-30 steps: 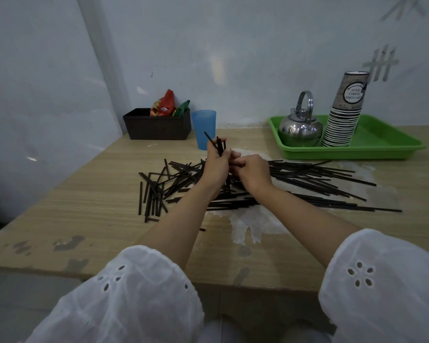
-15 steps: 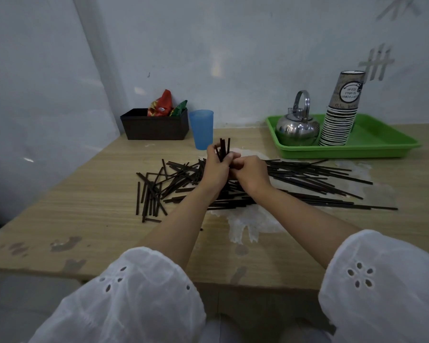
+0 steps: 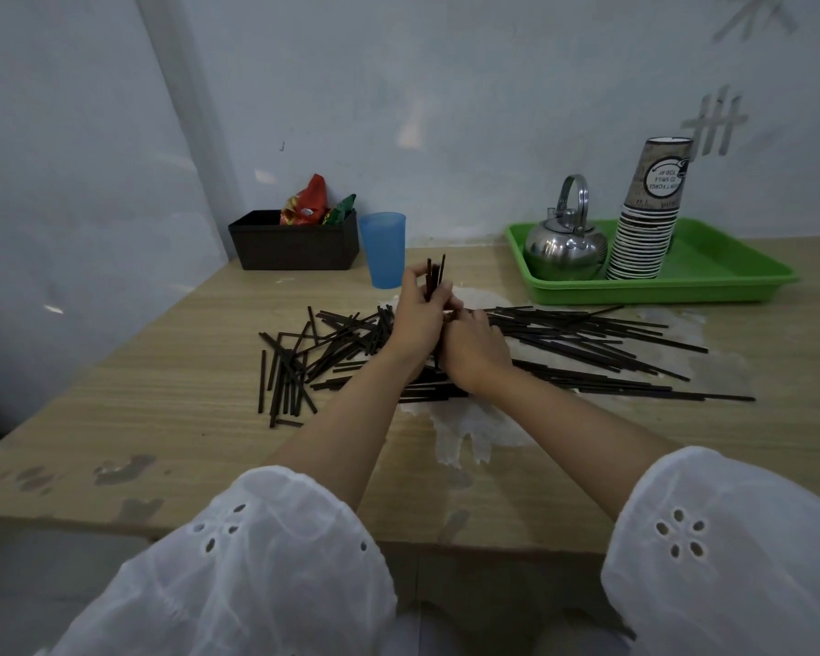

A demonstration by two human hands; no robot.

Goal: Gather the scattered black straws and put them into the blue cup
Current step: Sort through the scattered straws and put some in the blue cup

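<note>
Many black straws point(image 3: 583, 340) lie scattered across the middle of the wooden table point(image 3: 162, 400), short ones to the left point(image 3: 287, 376) and long ones to the right. My left hand point(image 3: 417, 319) grips a small bundle of straws point(image 3: 434, 277) that stands upright, its tips poking above my fingers. My right hand point(image 3: 474, 350) is curled against the lower part of that bundle, right beside the left hand. The blue cup point(image 3: 383, 249) stands upright just behind and left of the bundle, a short gap away.
A dark box point(image 3: 294, 246) with snack packets sits at the back left by the wall. A green tray point(image 3: 711, 281) at the back right carries a steel kettle point(image 3: 564, 243) and a stack of paper cups point(image 3: 649, 215). A worn white patch point(image 3: 465, 430) marks the tabletop.
The bundle in my left hand has turned from tilted to upright. Both hands have stayed close together over the pile.
</note>
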